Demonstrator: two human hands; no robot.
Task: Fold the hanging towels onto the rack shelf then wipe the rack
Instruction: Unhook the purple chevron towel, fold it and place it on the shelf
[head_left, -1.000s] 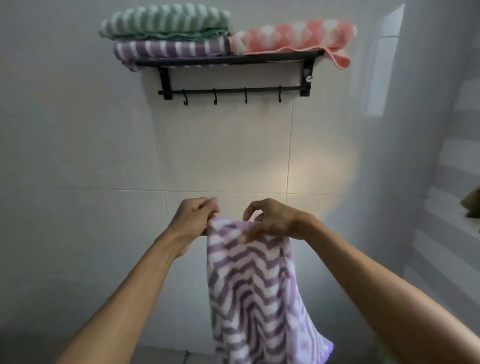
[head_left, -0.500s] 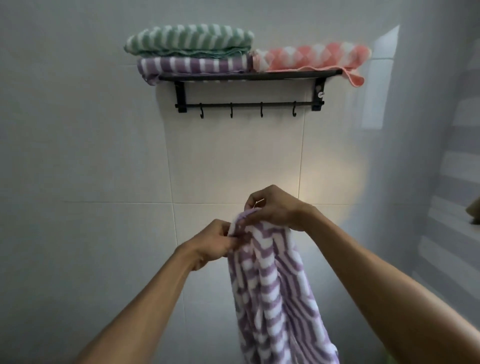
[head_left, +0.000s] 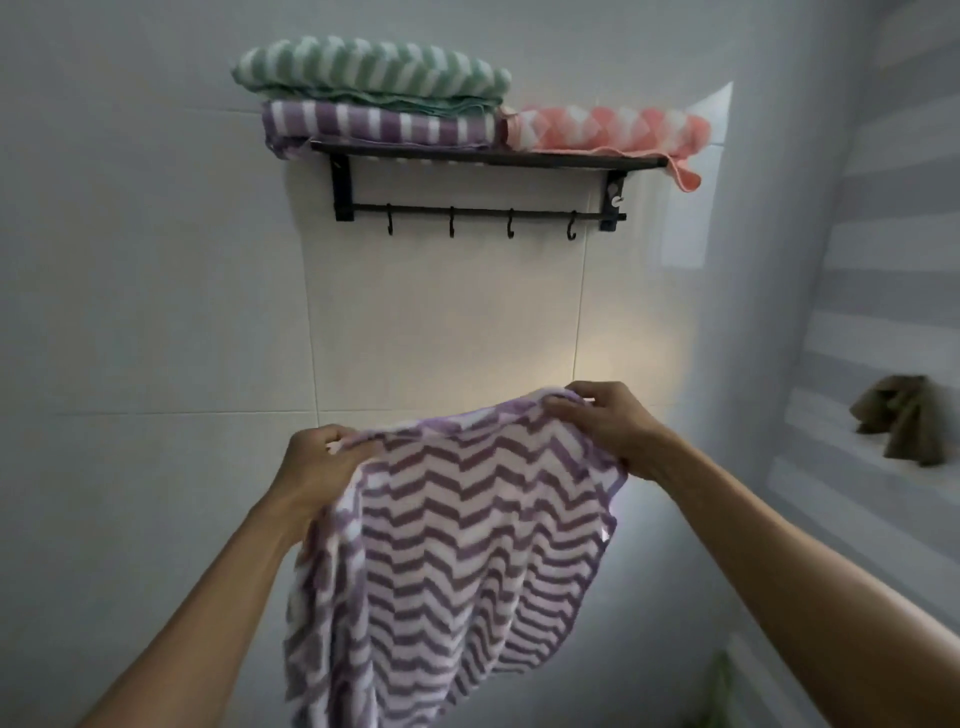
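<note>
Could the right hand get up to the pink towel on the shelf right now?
Probably not yet: the right hand grips the purple zigzag towel, as does the left hand. The wall space up to the pink towel looks free, so it would need to let go first.

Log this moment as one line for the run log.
step: folding | left hand: grips purple zigzag towel | right hand: grips it | rack shelf: three folded towels

We face a far wall of pale tiles, a warm light patch low at centre. Right, a striped wall; brown cloth on its ledge.
</note>
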